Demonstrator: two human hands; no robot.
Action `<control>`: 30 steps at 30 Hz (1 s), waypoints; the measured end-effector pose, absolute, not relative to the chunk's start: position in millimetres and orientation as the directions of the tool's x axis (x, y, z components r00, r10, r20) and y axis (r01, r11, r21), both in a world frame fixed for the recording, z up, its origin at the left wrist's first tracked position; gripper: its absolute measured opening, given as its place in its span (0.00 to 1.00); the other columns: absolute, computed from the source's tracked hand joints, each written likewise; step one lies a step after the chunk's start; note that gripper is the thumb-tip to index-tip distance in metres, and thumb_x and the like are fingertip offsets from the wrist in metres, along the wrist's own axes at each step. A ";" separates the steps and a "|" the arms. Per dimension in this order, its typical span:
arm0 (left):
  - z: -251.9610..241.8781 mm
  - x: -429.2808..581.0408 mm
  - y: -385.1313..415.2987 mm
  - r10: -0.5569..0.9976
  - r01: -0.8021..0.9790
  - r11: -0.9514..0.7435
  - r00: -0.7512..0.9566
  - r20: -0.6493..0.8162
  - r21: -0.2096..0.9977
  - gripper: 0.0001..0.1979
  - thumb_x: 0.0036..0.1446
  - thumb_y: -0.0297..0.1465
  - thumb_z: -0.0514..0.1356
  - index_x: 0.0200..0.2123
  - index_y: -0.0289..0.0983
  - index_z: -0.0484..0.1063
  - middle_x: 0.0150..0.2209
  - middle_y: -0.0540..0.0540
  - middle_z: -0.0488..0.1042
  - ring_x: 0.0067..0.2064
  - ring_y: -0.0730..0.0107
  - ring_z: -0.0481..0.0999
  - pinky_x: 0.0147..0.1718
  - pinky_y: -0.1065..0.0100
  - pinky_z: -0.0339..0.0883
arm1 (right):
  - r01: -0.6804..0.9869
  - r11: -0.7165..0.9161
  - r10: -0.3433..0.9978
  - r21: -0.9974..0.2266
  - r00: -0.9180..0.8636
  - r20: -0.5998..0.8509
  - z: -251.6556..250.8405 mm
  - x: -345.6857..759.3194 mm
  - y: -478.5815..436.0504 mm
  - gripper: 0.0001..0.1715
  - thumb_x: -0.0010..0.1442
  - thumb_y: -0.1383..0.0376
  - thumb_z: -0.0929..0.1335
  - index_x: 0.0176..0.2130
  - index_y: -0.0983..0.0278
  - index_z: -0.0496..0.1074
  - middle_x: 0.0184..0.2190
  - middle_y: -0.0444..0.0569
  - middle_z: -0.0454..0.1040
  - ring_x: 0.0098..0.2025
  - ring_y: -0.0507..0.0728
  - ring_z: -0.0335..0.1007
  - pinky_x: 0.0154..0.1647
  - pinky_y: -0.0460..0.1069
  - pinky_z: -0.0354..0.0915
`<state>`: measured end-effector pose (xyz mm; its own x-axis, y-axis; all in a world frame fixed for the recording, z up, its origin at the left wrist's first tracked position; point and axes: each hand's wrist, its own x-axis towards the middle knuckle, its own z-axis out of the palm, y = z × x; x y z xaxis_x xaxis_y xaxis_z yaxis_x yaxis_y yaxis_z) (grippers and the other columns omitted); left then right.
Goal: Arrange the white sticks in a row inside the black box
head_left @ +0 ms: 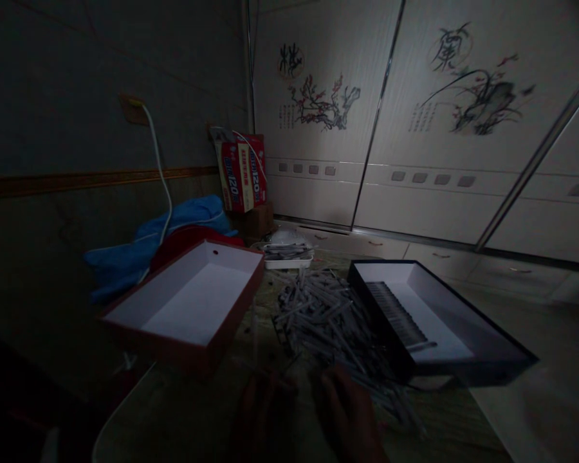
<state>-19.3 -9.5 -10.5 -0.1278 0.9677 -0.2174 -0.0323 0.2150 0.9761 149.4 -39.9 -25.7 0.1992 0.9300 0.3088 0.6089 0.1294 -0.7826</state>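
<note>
Slim greyish sticks (pixel 323 312) heaped loosely on bench (pixel 183 415); dark wall (pixel 67 77), pale cupboard doors (pixel 395 145) beyond. Left hand (pixel 257 405), right hand (pixel 345 408): grip too dark to tell.

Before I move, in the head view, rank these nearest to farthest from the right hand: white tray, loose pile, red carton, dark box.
From the right hand:
1. Loose pile, just ahead.
2. Dark box, rightward.
3. White tray, beyond the pile.
4. Red carton, farther back, left.
</note>
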 end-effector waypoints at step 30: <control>-15.6 -30.2 -6.1 0.974 0.118 0.224 -0.071 -0.217 0.967 0.30 0.44 0.49 0.58 0.44 0.34 0.71 0.56 0.36 0.67 0.61 0.49 0.58 0.61 0.56 0.46 | 0.981 0.190 0.968 -0.026 -0.183 0.169 16.5 101.9 75.8 0.13 0.59 0.73 0.61 0.41 0.69 0.72 0.37 0.60 0.74 0.41 0.63 0.67 0.43 0.57 0.54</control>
